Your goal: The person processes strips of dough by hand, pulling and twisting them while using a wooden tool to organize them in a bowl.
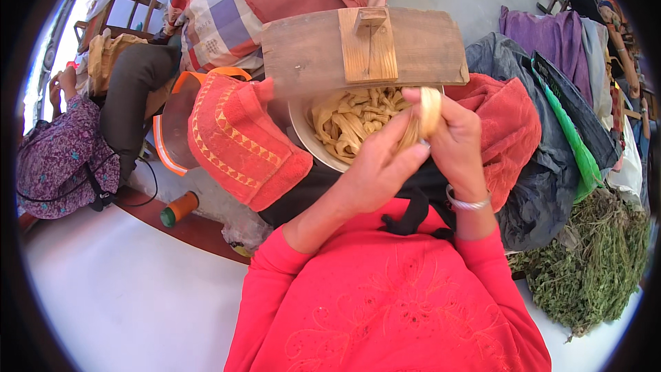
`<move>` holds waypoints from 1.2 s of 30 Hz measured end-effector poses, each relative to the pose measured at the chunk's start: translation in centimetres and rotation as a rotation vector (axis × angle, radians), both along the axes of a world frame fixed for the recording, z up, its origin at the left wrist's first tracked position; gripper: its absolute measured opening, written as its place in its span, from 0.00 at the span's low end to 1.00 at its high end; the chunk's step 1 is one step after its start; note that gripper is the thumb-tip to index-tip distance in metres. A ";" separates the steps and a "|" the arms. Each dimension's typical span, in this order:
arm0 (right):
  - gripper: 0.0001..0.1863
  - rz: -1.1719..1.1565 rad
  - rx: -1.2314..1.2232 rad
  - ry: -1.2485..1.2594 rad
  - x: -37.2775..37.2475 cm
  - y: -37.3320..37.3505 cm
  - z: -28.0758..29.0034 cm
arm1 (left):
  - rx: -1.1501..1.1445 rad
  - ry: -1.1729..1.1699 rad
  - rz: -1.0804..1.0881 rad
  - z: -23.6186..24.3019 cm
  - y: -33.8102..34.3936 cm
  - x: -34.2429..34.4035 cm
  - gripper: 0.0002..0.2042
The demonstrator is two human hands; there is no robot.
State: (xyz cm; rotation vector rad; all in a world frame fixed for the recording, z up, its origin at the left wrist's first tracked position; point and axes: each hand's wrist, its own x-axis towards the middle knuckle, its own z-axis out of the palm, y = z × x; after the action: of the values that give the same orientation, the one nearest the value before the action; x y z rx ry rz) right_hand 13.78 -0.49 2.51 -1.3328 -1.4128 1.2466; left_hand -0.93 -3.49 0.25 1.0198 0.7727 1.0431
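Both my hands come together over the right front rim of a pale basin (pixel 301 126). A shiny pale-yellow strip (pixel 430 111) loops around the fingers of my right hand (pixel 457 139), and its lower end runs down between the two hands. My left hand (pixel 385 164) is closed beside it, fingertips on the lower part of the strip; these fingers are slightly blurred. Inside the basin lies a tangled heap of similar yellowish strips (pixel 354 120). Just behind it, a wooden board (pixel 303 45) with a lighter block (pixel 368 48) fixed on it leans over the basin's far edge.
Red towels (pixel 241 141) flank the basin. A dark plastic bag (pixel 530 186) and a heap of dried green plants (pixel 585 262) are on the right. An orange spool (pixel 180 208) lies at left, near another person's floral sleeve (pixel 72 145). Behind the board is a cloth-covered bundle (pixel 227 14).
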 end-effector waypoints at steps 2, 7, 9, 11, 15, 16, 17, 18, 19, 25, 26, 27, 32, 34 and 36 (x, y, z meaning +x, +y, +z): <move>0.13 -0.075 0.290 -0.157 -0.4 0.8 -2.9 | 0.060 -0.037 0.043 -1.9 1.1 1.4 0.22; 0.08 -0.014 0.402 -0.610 0.0 1.6 -3.3 | -0.295 -0.138 -0.114 -4.3 1.9 0.1 0.13; 0.07 0.064 0.378 -0.701 0.7 1.5 -3.9 | -0.020 0.234 -0.021 -5.1 1.6 -0.2 0.10; 0.07 0.181 0.244 -0.748 1.4 0.4 -5.2 | 0.529 0.890 0.205 -5.3 0.8 -0.5 0.07; 0.15 0.218 -0.193 0.080 1.6 -3.3 -8.3 | 0.716 0.993 0.215 -4.9 -1.9 -1.0 0.11; 0.14 0.194 -0.359 0.246 1.4 -4.0 -8.7 | 0.719 0.963 0.246 -5.4 -2.5 -0.9 0.12; 0.14 0.167 -0.524 0.412 1.3 -4.7 -9.4 | 0.721 0.932 0.278 -5.9 -3.0 -0.8 0.13; 0.13 0.142 -0.686 0.574 1.2 -5.0 -9.6 | 0.723 0.899 0.315 -6.1 -3.2 -0.7 0.14; 0.12 0.150 -0.702 0.628 1.3 -5.1 -9.6 | 0.725 0.881 0.311 -6.3 -3.3 -0.7 0.16; 0.06 0.192 -0.270 0.267 0.6 -4.0 -7.7 | 0.464 0.705 0.166 -3.3 -2.2 -0.6 0.18; 0.06 0.182 -0.113 0.093 0.4 -3.6 -7.3 | 0.422 0.719 0.151 -3.1 -1.7 -0.6 0.16; 0.06 0.172 0.048 -0.083 0.3 -3.1 -6.8 | 0.380 0.730 0.141 -3.1 -1.1 -0.5 0.15; 0.04 0.016 0.310 -0.216 0.1 -1.4 -5.6 | -0.004 0.417 0.178 -5.0 1.4 1.0 0.09; 0.04 -0.011 0.386 -0.268 0.0 -0.4 -5.3 | -0.075 0.316 0.222 -5.2 2.3 1.5 0.09; 0.04 -0.052 0.396 -0.254 -0.2 0.7 -5.6 | -0.364 0.023 0.218 -4.2 1.6 1.9 0.08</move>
State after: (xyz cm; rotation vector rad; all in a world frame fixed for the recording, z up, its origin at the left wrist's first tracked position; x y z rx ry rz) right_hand 13.58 0.17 -3.06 -1.2681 -1.6855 0.7287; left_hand 0.99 -1.92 -3.98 0.6467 1.0662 1.0285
